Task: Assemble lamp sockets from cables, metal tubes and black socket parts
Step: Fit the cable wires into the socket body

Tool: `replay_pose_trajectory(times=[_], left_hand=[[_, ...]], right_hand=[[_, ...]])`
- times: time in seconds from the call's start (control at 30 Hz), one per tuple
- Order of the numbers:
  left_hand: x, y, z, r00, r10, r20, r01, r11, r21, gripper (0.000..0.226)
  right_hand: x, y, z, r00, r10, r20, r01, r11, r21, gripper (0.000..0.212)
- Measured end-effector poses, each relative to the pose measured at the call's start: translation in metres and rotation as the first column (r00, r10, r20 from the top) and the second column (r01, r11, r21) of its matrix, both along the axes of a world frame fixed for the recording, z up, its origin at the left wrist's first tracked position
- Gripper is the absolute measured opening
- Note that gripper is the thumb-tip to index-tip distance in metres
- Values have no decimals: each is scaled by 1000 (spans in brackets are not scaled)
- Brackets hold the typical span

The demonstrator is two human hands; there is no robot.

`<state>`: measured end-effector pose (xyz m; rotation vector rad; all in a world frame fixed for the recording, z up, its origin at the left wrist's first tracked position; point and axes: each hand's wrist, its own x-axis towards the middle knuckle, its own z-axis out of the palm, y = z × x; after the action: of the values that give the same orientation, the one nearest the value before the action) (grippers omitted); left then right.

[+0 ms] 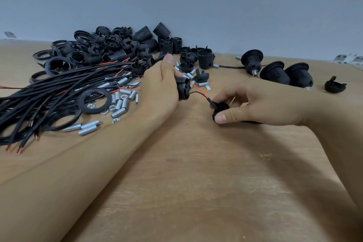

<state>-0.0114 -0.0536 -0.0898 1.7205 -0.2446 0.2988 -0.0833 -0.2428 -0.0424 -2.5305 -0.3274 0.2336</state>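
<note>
The left hand is holding a black socket core just above the wooden table, with the fingers curled around it, so the grip is closed on this part. From the core a thin orange wire and a thin black wire are running down to the right, into a black cap that is lying on the table. The right hand is pinching this cap between the thumb and the other fingers, a narrow grip. To the left, a bundle of black cables is lying beside many short metal tubes and some flat black rings. Behind them, near the wall, a heap of black socket parts is piled up. At the far right, three finished sockets are standing close together, and one single black cap piece is lying apart from them
</note>
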Motion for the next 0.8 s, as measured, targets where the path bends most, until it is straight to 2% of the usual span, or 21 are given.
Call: replay_pose_trajectory(times=[0.07,0.1,0.13,0.2,0.27,0.43,0.57,0.8], left_hand=[[0,0,0,1000,3,14,-3,1000,-8,53],[0,0,1,1000,5,21,-5,1000,-10,52],[0,0,1,1000,5,26,-5,1000,-8,51],[-1,0,1,1000,1,31,-1,1000,-1,51],[-1,1,1,999,-4,44,4,1000,-8,50],[2,1,1,998,18,63,-15,999,-44,50],[1,0,1,996,8,89,-5,999,-35,49],[-2,-2,2,988,9,155,-6,1000,-23,49]], right_hand=[[1,3,-1,998,-47,31,44,995,85,57],[2,5,-4,993,-89,83,78,989,128,60],[2,9,-8,981,-131,146,108,982,157,54],[3,20,-18,953,-187,238,133,965,226,28],[3,34,-28,956,-205,208,114,917,382,11],[7,45,-34,958,-207,199,42,786,617,6],[9,48,-37,926,-235,294,25,818,575,10],[10,48,-35,922,-260,286,37,797,603,13]])
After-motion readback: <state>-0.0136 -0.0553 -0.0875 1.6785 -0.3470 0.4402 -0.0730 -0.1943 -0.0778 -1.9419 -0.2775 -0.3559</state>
